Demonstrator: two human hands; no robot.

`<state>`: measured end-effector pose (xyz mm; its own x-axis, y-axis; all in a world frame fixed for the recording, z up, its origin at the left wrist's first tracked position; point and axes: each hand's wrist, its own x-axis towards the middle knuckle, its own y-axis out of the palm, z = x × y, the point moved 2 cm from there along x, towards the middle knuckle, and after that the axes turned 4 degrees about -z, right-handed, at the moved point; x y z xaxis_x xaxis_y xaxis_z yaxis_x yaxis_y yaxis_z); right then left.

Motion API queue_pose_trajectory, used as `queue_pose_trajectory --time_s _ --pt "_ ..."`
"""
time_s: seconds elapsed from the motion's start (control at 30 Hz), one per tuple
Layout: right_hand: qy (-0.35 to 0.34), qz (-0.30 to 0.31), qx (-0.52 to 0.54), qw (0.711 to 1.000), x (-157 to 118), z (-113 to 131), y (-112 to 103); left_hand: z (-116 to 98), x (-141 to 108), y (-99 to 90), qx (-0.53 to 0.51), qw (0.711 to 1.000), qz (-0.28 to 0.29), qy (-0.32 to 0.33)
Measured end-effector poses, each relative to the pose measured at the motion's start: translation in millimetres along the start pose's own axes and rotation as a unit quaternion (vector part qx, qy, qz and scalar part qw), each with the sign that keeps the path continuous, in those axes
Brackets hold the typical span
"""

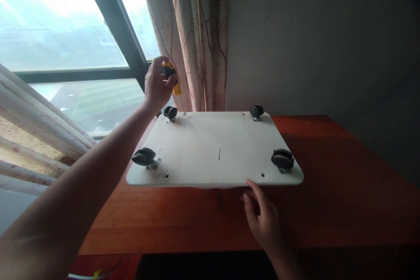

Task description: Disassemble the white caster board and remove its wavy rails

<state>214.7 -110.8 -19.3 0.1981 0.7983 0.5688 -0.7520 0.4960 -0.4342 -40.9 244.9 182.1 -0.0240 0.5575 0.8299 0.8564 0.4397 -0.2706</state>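
Observation:
My left hand (159, 82) is wrapped round the yellow and black handle of a screwdriver (177, 89). The tool leans slightly, its shaft tip at the far left edge of a white board (210, 140), close to the far left caster. Black casters (282, 159) stand wheel-up near the board's corners. By the board's near edge, right of its middle, is my right hand (261, 212), fingers apart and holding nothing. Its index fingertip meets the edge. Small dark holes (263, 175) show along the near side.
The board lies on a reddish-brown wooden table (331, 175). Behind it hang patterned curtains (203, 39) beside a window (62, 30), and a grey wall (311, 43) rises on the right. A pale cable (85, 276) is at the lower left.

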Motion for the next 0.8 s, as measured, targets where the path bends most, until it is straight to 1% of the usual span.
queue_pose_trajectory --time_s 0.1,0.23,0.47,0.53,0.63,0.7,0.8 --pt "-0.001 0.001 0.002 1.0 0 1 0 -1 -2 -1.5 0.015 1.0 0.001 0.006" --pt "-0.002 0.006 0.008 1.0 1 1 0 -2 -6 -1.8 0.015 0.999 0.006 0.039" --pt "-0.002 0.006 0.008 1.0 0 1 -1 2 -6 -0.6 0.002 0.998 0.007 0.056" --pt "-0.001 0.007 0.01 1.0 1 1 -1 3 -5 -0.9 0.0 0.998 0.011 0.054" --pt "-0.004 0.007 0.011 1.0 1 1 0 2 -3 -2.8 0.009 0.999 0.015 0.033" --pt "-0.008 0.003 0.01 1.0 1 1 0 -2 -5 -4.8 0.036 0.999 0.022 0.023" --pt "-0.011 -0.002 0.008 1.0 0 -1 1 -9 -8 -8.2 0.08 0.996 0.032 0.032"
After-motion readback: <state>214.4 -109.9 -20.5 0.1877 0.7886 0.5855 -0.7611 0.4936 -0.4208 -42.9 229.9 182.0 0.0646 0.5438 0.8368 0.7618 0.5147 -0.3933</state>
